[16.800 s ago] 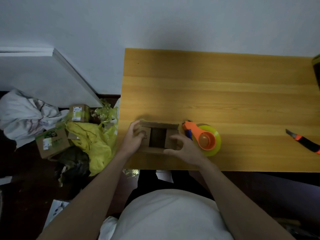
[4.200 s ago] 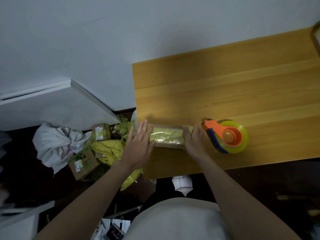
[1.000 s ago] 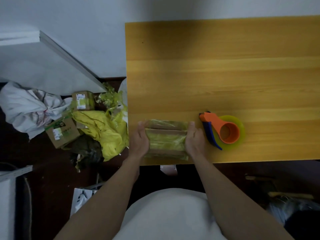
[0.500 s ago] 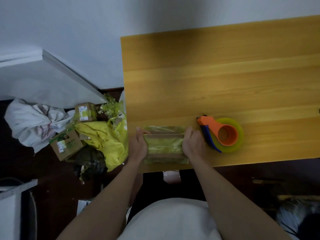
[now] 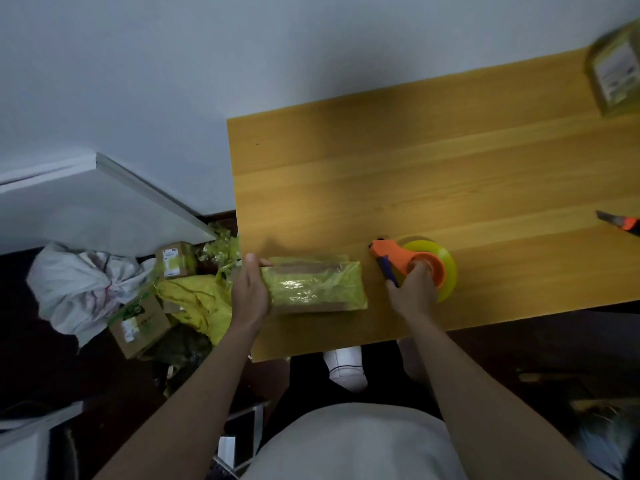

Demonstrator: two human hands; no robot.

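On table [image 5: 415, 185]: left hand [image 5: 249, 292] fingers clasp taped box [image 5: 311, 285] end; right hand [image 5: 412, 294] fingers grip tape dispenser [image 5: 398, 258] beside.

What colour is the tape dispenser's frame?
The dispenser frame is orange, round a yellow-green tape roll; head view.

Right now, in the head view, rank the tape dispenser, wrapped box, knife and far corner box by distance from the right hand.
1. Tape dispenser: in the right hand.
2. Wrapped box: just left of it.
3. Knife: far right edge of the table.
4. Corner box: table's far right corner.
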